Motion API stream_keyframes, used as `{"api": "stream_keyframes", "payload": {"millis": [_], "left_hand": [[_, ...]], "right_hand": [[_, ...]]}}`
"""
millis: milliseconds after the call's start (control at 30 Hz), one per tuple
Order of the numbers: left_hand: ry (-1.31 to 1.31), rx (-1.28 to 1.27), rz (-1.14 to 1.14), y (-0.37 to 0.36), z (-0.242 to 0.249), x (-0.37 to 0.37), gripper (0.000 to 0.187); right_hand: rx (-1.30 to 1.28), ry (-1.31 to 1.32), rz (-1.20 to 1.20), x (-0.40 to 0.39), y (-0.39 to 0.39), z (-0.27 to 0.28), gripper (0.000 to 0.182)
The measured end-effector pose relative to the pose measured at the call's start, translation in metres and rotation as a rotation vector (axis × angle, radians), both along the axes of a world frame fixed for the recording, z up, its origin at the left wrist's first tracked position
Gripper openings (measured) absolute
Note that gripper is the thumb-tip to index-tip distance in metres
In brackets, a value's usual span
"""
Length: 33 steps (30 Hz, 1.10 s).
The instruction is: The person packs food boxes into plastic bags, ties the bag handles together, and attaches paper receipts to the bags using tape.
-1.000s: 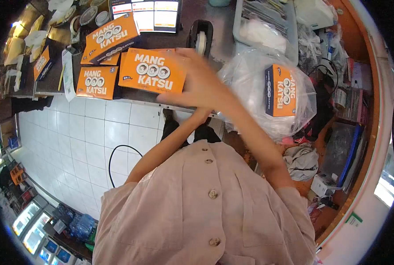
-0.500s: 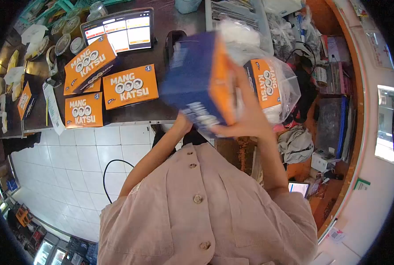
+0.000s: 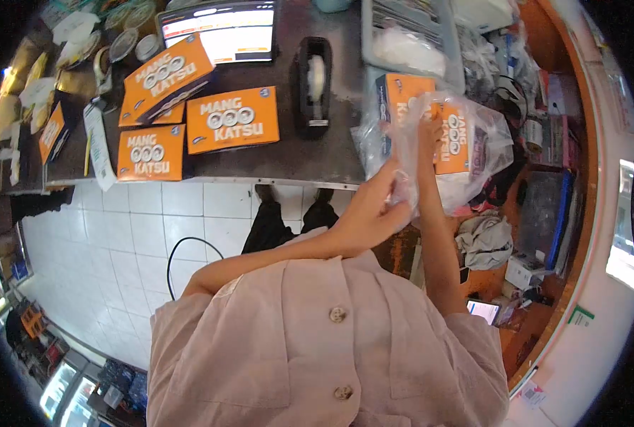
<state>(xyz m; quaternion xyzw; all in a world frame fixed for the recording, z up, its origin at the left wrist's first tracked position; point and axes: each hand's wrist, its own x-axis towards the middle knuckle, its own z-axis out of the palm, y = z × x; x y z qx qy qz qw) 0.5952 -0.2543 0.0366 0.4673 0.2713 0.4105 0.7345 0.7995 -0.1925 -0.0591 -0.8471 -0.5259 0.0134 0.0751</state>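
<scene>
A clear plastic bag (image 3: pixel 493 135) stands at the counter's right end with two orange and navy printed food boxes in it. The left food box (image 3: pixel 404 87) sits upright beside the right food box (image 3: pixel 462 165). My left hand (image 3: pixel 379 206) is closed on the bag's near edge, the film bunched between thumb and fingers. My right hand (image 3: pixel 426 139) reaches into the bag, its fingers against the right side of the left box, partly veiled by the plastic.
More food boxes (image 3: pixel 233 119) lie on the dark counter (image 3: pixel 260 165) to the left. A tape dispenser (image 3: pixel 315 85), a lit tablet (image 3: pixel 221 32) and a paper receipt (image 3: pixel 99 146) are there too. A grey tub (image 3: pixel 451 53) with plastic bags stands behind the bag.
The food box held in both hands has moved right and down into the bag beside the other box. My left hand has left it and taken the bag's edge. The tape dispenser is uncovered.
</scene>
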Motion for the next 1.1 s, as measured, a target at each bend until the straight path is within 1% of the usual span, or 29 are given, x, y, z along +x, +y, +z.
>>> {"api": "stream_keyframes", "payload": {"millis": [33, 67, 100, 133, 167, 200, 233, 267, 300, 333, 367, 400, 467, 567, 600, 667, 700, 733, 767, 833, 867, 900, 933, 967, 1033, 1100], "left_hand": [[-0.029, -0.01, 0.025, 0.001, 0.002, -0.004, 0.032], [0.012, 0.055, 0.104, 0.017, -0.002, -0.008, 0.032], [0.053, 0.121, 0.188, 0.031, -0.005, -0.013, 0.032], [0.081, 0.08, 0.181, 0.037, -0.022, -0.017, 0.032], [0.108, 0.037, 0.169, 0.037, -0.055, -0.02, 0.032], [0.136, -0.008, 0.147, 0.033, -0.085, -0.024, 0.032], [0.18, -0.05, 0.076, 0.023, -0.107, -0.027, 0.033], [0.222, -0.089, 0.0, 0.009, -0.126, -0.03, 0.035], [0.262, -0.124, -0.08, 0.003, -0.133, -0.034, 0.037], [0.373, -0.023, -0.127, 0.004, -0.126, -0.039, 0.041], [0.484, 0.074, -0.172, 0.005, -0.113, -0.048, 0.046], [0.594, 0.173, -0.216, 0.005, -0.105, -0.054, 0.051], [0.521, 0.105, -0.214, 0.006, -0.131, -0.058, 0.053], [0.348, 0.099, -0.154, 0.0, -0.158, -0.061, 0.048], [0.274, 0.112, -0.136, -0.005, -0.161, -0.06, 0.046], [0.072, -0.113, -0.198, -0.011, -0.146, -0.067, 0.044], [-0.024, -0.226, -0.236, -0.009, -0.135, -0.071, 0.042], [0.091, -0.222, -0.282, -0.002, -0.126, -0.072, 0.041], [0.208, -0.216, -0.32, 0.006, -0.117, -0.075, 0.039], [0.257, -0.233, -0.313, 0.007, -0.138, -0.077, 0.037], [0.186, -0.26, -0.272, -0.004, -0.181, -0.074, 0.036], [0.116, -0.288, -0.228, -0.009, -0.204, -0.07, 0.036], [0.056, -0.285, -0.14, -0.007, -0.191, -0.068, 0.034], [-0.004, -0.284, -0.051, -0.001, -0.16, -0.069, 0.032], [-0.132, -0.229, 0.066, 0.013, -0.101, -0.069, 0.029], [-0.27, -0.124, 0.128, 0.033, -0.048, -0.063, 0.029]], "right_hand": [[-0.052, -0.206, 0.053, -0.002, 0.0, -0.015, 0.066], [-0.095, -0.418, 0.112, -0.001, 0.004, -0.028, 0.064], [-0.144, -0.262, 0.167, -0.018, 0.004, 0.025, 0.05], [-0.196, -0.098, 0.207, -0.035, 0.004, 0.079, 0.038], [-0.332, 0.108, 0.205, -0.04, 0.01, 0.121, 0.031], [-0.472, 0.315, 0.193, -0.047, 0.013, 0.149, 0.026], [-0.209, 0.524, 0.384, -0.077, 0.011, 0.164, 0.023], [0.068, 0.723, 0.565, -0.119, 0.01, 0.169, 0.025], [-0.133, 0.668, 0.812, -0.149, 0.027, 0.156, 0.026], [-0.091, 0.673, 1.077, -0.179, 0.042, 0.126, 0.045], [-0.072, 0.628, 1.22, -0.206, 0.053, 0.083, 0.075], [-0.098, 0.16, 1.213, -0.228, 0.062, 0.045, 0.098], [-0.159, 0.044, 1.15, -0.258, 0.08, 0.005, 0.108], [-0.092, -0.029, 1.073, -0.274, 0.082, -0.014, 0.108], [-0.107, 0.03, 1.047, -0.276, 0.08, -0.014, 0.108], [-0.128, 0.139, 0.97, -0.271, 0.07, -0.007, 0.107], [-0.119, 0.179, 0.941, -0.267, 0.058, 0.008, 0.103], [-0.02, 0.165, 0.917, -0.263, 0.044, 0.013, 0.1], [-0.001, 0.188, 0.903, -0.254, 0.033, 0.019, 0.098], [0.062, 0.259, 0.868, -0.239, 0.013, 0.058, 0.096], [0.104, 0.303, 0.844, -0.23, 0.002, 0.084, 0.094], [0.146, 0.346, 0.822, -0.219, -0.006, 0.11, 0.093], [0.199, 0.383, 0.8, -0.205, -0.013, 0.134, 0.095], [0.251, 0.42, 0.777, -0.188, -0.021, 0.152, 0.097], [0.339, 0.629, 0.749, -0.146, -0.028, 0.167, 0.099], [0.331, 0.598, 0.658, -0.097, -0.039, 0.169, 0.1]]}}
